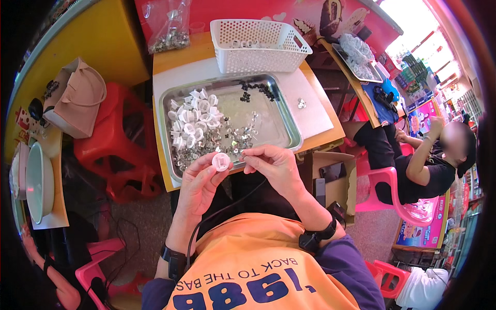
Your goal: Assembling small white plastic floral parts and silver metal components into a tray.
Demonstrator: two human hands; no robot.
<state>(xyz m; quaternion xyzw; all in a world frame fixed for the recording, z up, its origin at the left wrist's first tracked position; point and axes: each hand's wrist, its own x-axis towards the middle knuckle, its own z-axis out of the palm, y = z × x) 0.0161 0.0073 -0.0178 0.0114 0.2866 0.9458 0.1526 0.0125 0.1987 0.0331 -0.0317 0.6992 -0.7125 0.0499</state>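
Between the thumb and fingers of my left hand is a round white plastic fitting, its hollow side facing up. Just right of it, my right hand pinches with thumb and forefinger; whatever sits at the fingertips is too small to name. Both hands hover over the near edge of a metal tray. In the tray lie a heap of white plastic fittings, a spread of small metal parts in front and to the right, and small black pieces at the far side.
A white perforated basket stands behind the tray. A clear bag of metal parts sits at the back left. Right of the tray lie a few small pieces. A red stool is at left; a seated person is at right.
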